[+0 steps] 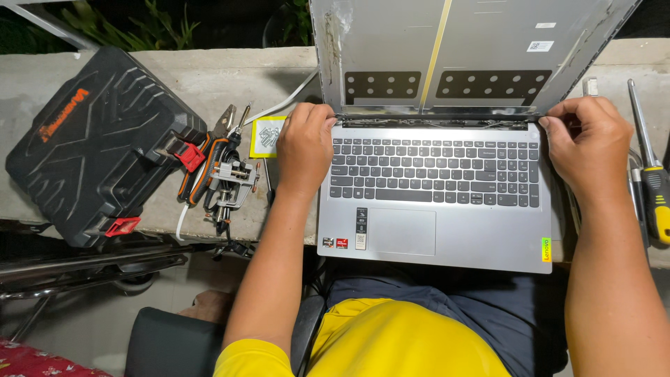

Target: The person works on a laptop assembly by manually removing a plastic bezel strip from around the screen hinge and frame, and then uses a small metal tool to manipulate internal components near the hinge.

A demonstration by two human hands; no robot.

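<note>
Concrete ledge (223, 77): laptop (433, 209) hinge corners under both hands' fingertips (328, 120).

- Left hand (305, 145) is pressing on the silver laptop (433, 209) at its left hinge corner.
- Right hand (588, 143) is gripping the right hinge corner, fingers (558, 115) curling at the bare lid panel (391, 42).
- Black tool case (98, 143) and pliers (209, 164) are lying left on the bench (230, 73); a yellow-handled screwdriver (652, 181) is lying right.

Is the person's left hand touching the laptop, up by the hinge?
Touching. The head view shows the left hand resting on the laptop at the keyboard's upper left corner, fingertips pressed against the hinge edge, with no gap visible.
</note>
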